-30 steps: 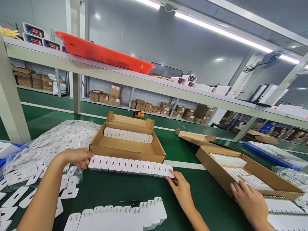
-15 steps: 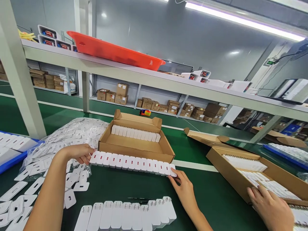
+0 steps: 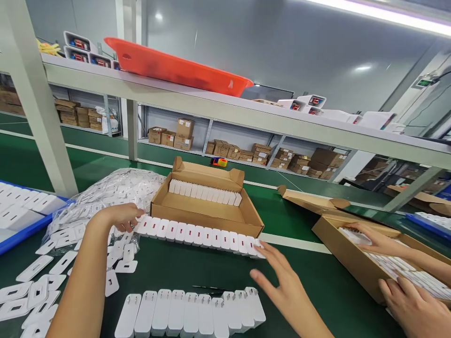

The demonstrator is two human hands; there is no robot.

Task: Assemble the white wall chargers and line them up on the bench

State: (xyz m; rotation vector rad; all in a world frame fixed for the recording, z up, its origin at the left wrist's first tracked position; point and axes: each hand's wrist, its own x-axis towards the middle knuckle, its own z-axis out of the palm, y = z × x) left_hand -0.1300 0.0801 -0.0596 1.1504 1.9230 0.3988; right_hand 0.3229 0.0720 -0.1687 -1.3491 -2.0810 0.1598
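A long row of white chargers (image 3: pixel 197 234) with red ports lies on the green table in front of an open cardboard box (image 3: pixel 206 213). My left hand (image 3: pixel 121 217) rests with curled fingers against the row's left end. My right hand (image 3: pixel 282 277) hovers open, fingers spread, just right of and below the row's right end, not touching it. A single row of chargers stands at the back inside the box. A second row of white chargers (image 3: pixel 192 312) lies nearer to me.
A clear bag of white card inserts (image 3: pixel 105 192) and loose inserts (image 3: pixel 42 281) lie at left beside a blue tray (image 3: pixel 21 230). At right another person's hands (image 3: pixel 412 305) work in a second cardboard box (image 3: pixel 352 258). An orange tray (image 3: pixel 176 70) sits on the overhead shelf.
My right hand has come off the row's right end and opened. The view has shifted left. The other person's second hand now reaches into the right box.
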